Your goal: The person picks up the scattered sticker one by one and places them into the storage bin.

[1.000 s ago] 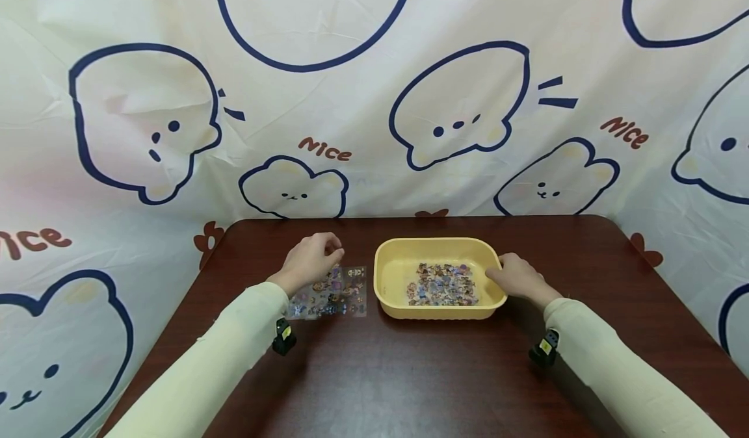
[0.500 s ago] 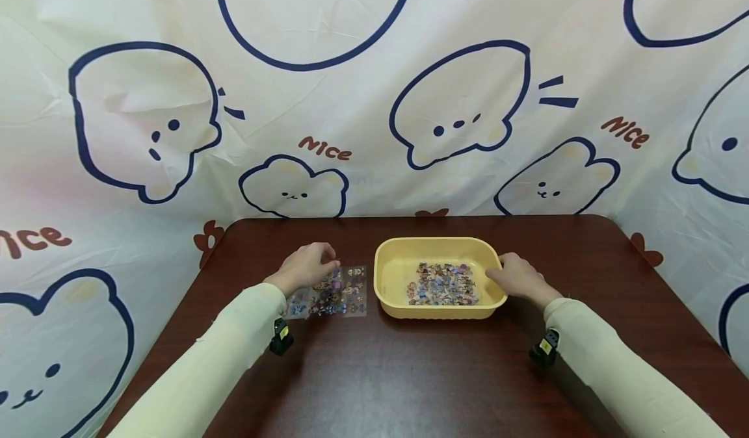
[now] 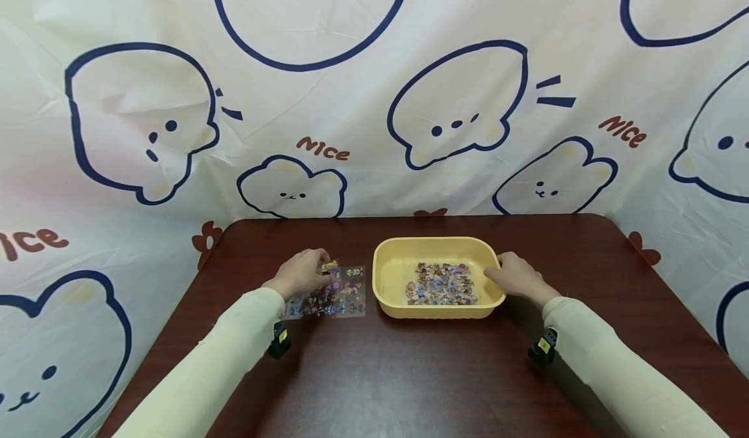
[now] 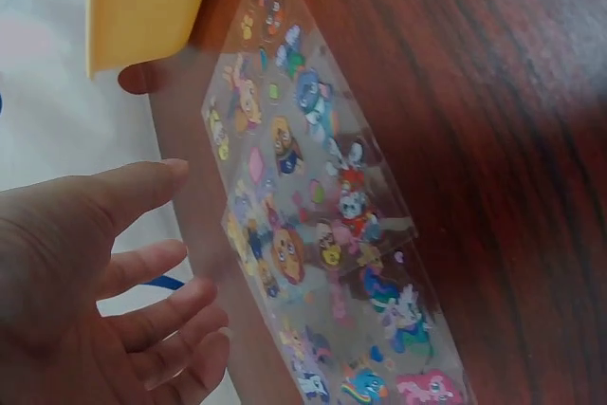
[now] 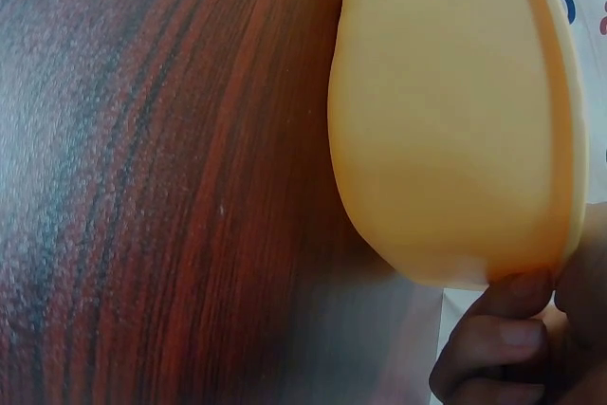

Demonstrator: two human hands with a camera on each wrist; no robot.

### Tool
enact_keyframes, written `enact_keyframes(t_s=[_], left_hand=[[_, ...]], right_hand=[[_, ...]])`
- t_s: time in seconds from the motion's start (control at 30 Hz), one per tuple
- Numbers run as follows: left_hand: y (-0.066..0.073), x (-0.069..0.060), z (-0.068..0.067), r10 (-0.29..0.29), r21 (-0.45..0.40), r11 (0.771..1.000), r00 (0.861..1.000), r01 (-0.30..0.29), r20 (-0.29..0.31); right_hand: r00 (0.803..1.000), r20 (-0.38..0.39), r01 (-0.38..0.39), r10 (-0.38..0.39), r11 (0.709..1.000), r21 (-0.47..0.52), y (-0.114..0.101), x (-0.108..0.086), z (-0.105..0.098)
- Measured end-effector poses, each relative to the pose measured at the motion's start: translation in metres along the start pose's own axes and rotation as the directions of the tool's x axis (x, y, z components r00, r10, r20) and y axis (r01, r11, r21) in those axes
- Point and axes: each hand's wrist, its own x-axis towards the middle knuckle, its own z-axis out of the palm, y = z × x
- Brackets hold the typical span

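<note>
Clear sticker sheets (image 3: 352, 288) with cartoon figures lie on the table left of a yellow plastic basin (image 3: 435, 245). They overlap in the left wrist view. My left hand (image 3: 301, 273) hovers at their far left part, partly covering them in the head view. Its thumb and loosely bent fingers (image 4: 156, 267) are apart, with nothing between them. My right hand (image 3: 517, 275) grips the basin's right rim, thumb inside and fingers outside. In the right wrist view, curled fingers (image 5: 503, 343) touch the basin's end wall (image 5: 446, 168). Small colourful cartoon stickers (image 3: 443, 284) lie on the basin's bottom.
The dark brown wooden table (image 3: 374, 373) reaches to a pale cloth backdrop (image 3: 363, 113) printed with blue bear outlines. That cloth also hangs along both sides. A black wrist camera (image 3: 279, 339) sits on the left sleeve, another camera (image 3: 543, 346) on the right.
My left hand has come down and slightly left over the sticker sheets, and its thumb and fingers have spread apart. My right hand and the basin have stayed in place.
</note>
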Motion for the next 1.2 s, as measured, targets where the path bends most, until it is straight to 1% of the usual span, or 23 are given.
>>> enact_keyframes(t_s=[0.2, 0.47, 0.67, 0.87, 1.13, 1.2], left_hand=[[-0.005, 0.000, 0.003, -0.018, 0.034, 0.999, 1.000, 0.018, 0.000], [-0.012, 0.000, 0.009, -0.041, 0.046, 0.998, 0.999, 0.040, 0.014], [-0.017, 0.001, 0.013, -0.046, 0.059, 0.997, 0.999, 0.045, 0.011], [-0.019, 0.002, 0.015, -0.046, 0.073, 0.996, 0.999, 0.046, 0.009], [-0.024, 0.004, 0.020, -0.044, 0.097, 0.994, 0.999, 0.045, -0.019], [-0.024, 0.005, 0.021, -0.053, 0.087, 0.995, 0.998, 0.055, -0.025]], right_hand=[[1.000, 0.001, -0.008, 0.008, 1.000, -0.001, 0.000, 0.001, 0.001], [1.000, 0.000, -0.010, 0.010, 1.000, -0.005, 0.001, 0.001, 0.001], [1.000, -0.003, -0.006, 0.006, 1.000, -0.009, 0.002, 0.002, 0.002], [1.000, -0.006, -0.005, 0.005, 1.000, -0.010, 0.002, 0.002, 0.002], [1.000, -0.004, -0.006, 0.006, 1.000, -0.009, 0.002, 0.001, 0.001], [1.000, -0.004, -0.005, 0.005, 1.000, -0.010, 0.002, 0.001, 0.001]])
